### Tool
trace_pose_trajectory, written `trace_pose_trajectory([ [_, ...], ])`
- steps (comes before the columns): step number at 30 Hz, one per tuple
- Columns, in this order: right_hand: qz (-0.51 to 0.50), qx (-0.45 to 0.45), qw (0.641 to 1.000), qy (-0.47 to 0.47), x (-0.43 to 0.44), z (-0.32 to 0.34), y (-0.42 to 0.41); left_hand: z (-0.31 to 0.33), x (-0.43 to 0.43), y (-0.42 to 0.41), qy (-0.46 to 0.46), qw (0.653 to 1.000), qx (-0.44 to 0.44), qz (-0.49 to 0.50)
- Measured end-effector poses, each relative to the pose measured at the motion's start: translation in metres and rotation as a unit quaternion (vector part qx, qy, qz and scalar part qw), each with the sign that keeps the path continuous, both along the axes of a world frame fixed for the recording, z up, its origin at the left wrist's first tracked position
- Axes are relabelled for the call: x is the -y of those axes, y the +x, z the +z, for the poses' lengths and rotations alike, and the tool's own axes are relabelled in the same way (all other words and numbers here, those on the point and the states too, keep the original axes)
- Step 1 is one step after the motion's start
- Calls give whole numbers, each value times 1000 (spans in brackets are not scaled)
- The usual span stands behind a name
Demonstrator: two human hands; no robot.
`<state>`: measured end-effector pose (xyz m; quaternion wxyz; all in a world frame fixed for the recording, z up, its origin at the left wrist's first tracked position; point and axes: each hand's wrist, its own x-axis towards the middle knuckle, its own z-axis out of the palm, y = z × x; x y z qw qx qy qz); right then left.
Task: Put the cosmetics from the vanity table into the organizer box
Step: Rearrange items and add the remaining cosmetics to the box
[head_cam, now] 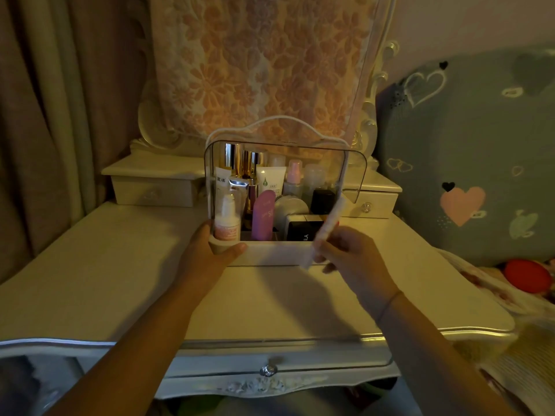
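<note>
Left hand grips organizer box's front-left corner, bracing it mid-vanity table. Cosmetics already fill it. Right hand pinches the clear lid's edge. Judged closing step; next needs swinging the lid down square.

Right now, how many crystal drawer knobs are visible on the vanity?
3: one on the wide front drawer, one on the small right upper drawer, and a faint one on the small left upper drawer. The organizer box may hide others.
</note>
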<state>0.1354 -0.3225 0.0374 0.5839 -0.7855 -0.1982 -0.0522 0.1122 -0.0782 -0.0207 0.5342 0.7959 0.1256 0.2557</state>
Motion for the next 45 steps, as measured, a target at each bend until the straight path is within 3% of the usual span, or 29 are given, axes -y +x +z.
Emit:
trace_pose_trajectory([
  [5, 3, 59, 998, -31, -47, 27, 31, 2, 2, -2, -10, 1000, 17, -2],
  [9, -32, 80, 988, -126, -60, 35, 59, 2, 1, -2, -16, 1000, 18, -4],
  [16, -32, 88, 978, -189, -69, 34, 70, 2, 0, -1, -11, 1000, 14, 2],
  [23, -25, 132, 974, -180, -77, 32, 64, 3, 1, -2, -14, 1000, 18, -5],
  [31, 17, 76, 989, -125, -85, 31, 62, 2, 1, -3, -13, 1000, 19, 3],
  [35, 13, 87, 982, -168, -85, 29, 61, 3, 2, -3, -16, 1000, 21, -1],
  [45, 8, 88, 984, -155, -85, 28, 61, 3, 0, -3, -14, 1000, 23, -3],
])
